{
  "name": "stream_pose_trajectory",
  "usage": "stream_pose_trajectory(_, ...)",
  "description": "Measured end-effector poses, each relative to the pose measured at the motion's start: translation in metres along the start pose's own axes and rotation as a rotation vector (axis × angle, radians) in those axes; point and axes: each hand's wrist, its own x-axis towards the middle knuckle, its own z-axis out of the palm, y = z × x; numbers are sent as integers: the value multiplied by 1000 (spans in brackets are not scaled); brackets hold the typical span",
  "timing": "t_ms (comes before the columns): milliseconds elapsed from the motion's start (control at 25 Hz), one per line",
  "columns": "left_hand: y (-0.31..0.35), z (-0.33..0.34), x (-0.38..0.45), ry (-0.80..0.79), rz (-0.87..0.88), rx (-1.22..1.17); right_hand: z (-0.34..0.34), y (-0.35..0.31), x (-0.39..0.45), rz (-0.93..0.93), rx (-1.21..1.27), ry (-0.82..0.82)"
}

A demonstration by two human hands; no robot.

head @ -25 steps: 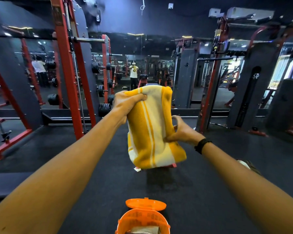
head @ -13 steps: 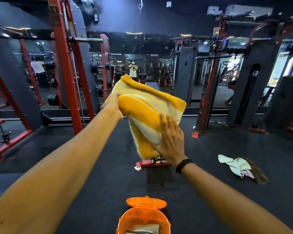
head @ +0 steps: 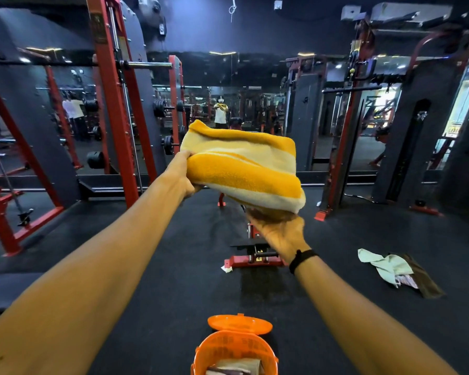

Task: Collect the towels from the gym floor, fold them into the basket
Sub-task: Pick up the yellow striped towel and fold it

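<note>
The towel (head: 241, 169) is held at chest height, in front of the person and well above the basket (head: 234, 353) on the floor. The left hand (head: 180, 177) grips the towel's left edge; the right hand (head: 278, 231) supports it from beneath, palm up, fingers hidden under the cloth.

Risk: the fold may fall open if the left grip slackens, since the layers are loose. A drop from this height may miss the basket.

Appearance: thick terry, orange-yellow with cream stripes, folded into a plump rectangle. More towels (head: 395, 269) lie crumpled on the floor to the right.
</note>
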Motion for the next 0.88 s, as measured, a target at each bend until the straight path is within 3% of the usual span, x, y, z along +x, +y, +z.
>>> stream_pose_trajectory(80, 0, -10, 1, -10, -23, 36, -5, -18, 3, -59, -42, 10)
stream_pose_trajectory(280, -13, -28, 9, 2, -29, 196, 12, -53, -6, 88, -716, -133)
stream_pose_trajectory(480, -27, -47, 21, -44, -138, 417, 1, -80, 24, -2, -1208, 122)
stream_pose_trajectory(640, -51, -56, 37, -59, -160, 497, -14, -93, 34, -102, -1360, 108)
stream_pose_trajectory(800, -96, -55, 57, 1, -125, 596, -52, -85, 48, -123, -1780, 127)
stream_pose_trajectory(880, -127, -58, 67, 20, -114, 637, -82, -78, 57, -124, -1867, 175)
